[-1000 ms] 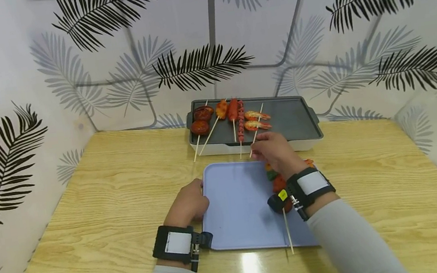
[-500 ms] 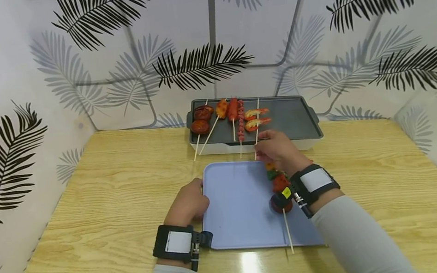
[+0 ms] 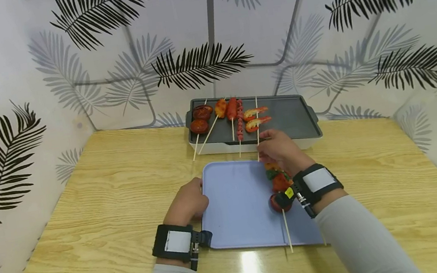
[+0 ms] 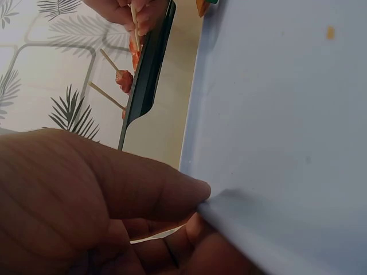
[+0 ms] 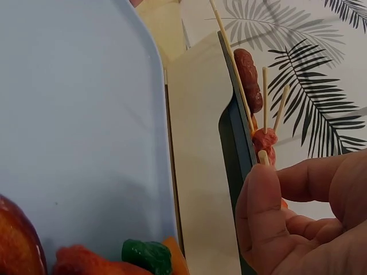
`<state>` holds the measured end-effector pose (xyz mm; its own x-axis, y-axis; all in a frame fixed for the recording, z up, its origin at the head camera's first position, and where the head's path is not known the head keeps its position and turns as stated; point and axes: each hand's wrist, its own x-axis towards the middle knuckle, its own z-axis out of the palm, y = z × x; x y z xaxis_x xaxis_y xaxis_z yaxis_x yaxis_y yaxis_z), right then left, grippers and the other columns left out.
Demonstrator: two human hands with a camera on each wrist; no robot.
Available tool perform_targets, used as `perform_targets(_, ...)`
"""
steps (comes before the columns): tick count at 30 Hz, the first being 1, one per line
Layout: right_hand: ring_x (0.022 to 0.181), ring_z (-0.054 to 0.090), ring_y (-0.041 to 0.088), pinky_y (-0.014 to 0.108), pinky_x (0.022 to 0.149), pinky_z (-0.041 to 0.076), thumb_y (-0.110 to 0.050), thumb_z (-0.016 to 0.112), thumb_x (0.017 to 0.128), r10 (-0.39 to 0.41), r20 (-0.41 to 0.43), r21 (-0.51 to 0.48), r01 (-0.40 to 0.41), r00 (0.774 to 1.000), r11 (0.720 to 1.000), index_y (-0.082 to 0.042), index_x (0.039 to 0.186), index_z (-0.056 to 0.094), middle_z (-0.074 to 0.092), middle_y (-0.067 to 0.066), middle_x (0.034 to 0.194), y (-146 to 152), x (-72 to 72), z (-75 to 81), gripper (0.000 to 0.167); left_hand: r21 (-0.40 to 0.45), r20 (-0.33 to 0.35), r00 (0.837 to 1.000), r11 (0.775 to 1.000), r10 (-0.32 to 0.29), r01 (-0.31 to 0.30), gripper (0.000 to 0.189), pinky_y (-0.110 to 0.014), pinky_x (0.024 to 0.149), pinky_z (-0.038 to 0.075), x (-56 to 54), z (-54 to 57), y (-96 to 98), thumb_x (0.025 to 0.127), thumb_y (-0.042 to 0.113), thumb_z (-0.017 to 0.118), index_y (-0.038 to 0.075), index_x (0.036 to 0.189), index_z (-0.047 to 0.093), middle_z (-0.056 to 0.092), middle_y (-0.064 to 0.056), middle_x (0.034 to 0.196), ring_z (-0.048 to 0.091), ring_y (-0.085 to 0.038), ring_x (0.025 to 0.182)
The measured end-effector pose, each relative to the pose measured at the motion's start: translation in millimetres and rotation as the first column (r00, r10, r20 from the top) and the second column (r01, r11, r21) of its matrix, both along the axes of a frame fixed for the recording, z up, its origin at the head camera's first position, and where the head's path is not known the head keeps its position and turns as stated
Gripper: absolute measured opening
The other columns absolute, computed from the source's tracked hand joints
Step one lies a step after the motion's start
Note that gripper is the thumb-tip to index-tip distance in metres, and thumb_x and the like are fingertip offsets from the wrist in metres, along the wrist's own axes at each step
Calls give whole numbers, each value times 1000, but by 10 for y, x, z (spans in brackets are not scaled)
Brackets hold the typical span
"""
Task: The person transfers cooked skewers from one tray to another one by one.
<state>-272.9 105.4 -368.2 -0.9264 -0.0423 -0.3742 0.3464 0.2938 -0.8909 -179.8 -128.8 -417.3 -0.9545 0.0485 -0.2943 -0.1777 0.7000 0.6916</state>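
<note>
"Shrimp skewer (image 3: 257, 124): where is it?"
"Over the front edge of the grill (image 3: 289, 119), right of 4 other skewers (image 3: 240, 119), pinched by the right hand (image 3: 282, 150)."
"And the left hand (image 3: 187, 201)?"
"Pinching the left edge of the blue tray (image 3: 236, 206), just in front of the grill."

Both sleeved forearms (image 3: 361, 242) extend forward. The left hand (image 3: 186, 202) pinches, thumb above fingers; the right hand (image 3: 282, 150), farther forward, pinches too, its lower fingers apparently curled, though partly hidden.
</note>
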Motion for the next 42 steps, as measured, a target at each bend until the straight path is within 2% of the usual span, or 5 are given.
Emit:
perform_targets(10, 77, 58, 20, 45, 85, 54, -2, 53, 97, 41, -53, 57, -38, 998, 998, 0, 140, 40, 53, 16, 102, 143, 105, -10, 45, 1, 19, 1000, 1000, -7, 7, 47, -32, 55, 45, 9, -2, 13, 89, -4, 52, -7, 136, 49, 64, -21, 110, 60, -26, 77)
perform_targets(20, 77, 56, 21, 30, 68, 55, -1, 52, 96, 74, -111, 56, -68, 991, 996, 4, 139, 36, 50, 15, 100, 265, 303, 35, 45, -3, 9, 1000, 1000, -21, 21, 48, -32, 56, 47, 2, 2, 43, 88, -4, 52, -8, 136, 49, 64, -23, 110, 61, -27, 78)
perform_targets(31, 74, 58, 21, 32, 67, 55, 0, 51, 95, 110, -168, 116, -91, 980, 989, 5, 139, 36, 52, 17, 101, 371, 517, 56, 46, 3, 5, 1000, 1000, -22, 22, 48, -32, 55, 47, 6, 2, 95, 88, -5, 52, -8, 135, 49, 65, -22, 107, 62, -26, 77)
perform_targets(37, 68, 58, 21, 30, 60, 54, 1, 53, 94, 143, -185, 187, -108, 972, 976, 5, 139, 39, 53, 18, 100, 326, 633, 17, 46, -11, -1, 1000, 999, -30, 30, 49, -32, 56, 46, -2, -9, 79, 88, -4, 52, -8, 137, 48, 64, -23, 111, 61, -27, 79)
perform_targets(42, 65, 61, 21, 33, 59, 56, 2, 54, 93, 144, -184, 196, -107, 972, 975, 4, 136, 43, 53, 17, 99, 270, 736, -20, 44, -22, 6, 1000, 999, -23, 23, 48, -31, 54, 45, -10, -1, 38, 90, -3, 51, -7, 137, 48, 64, -21, 110, 61, -26, 76)
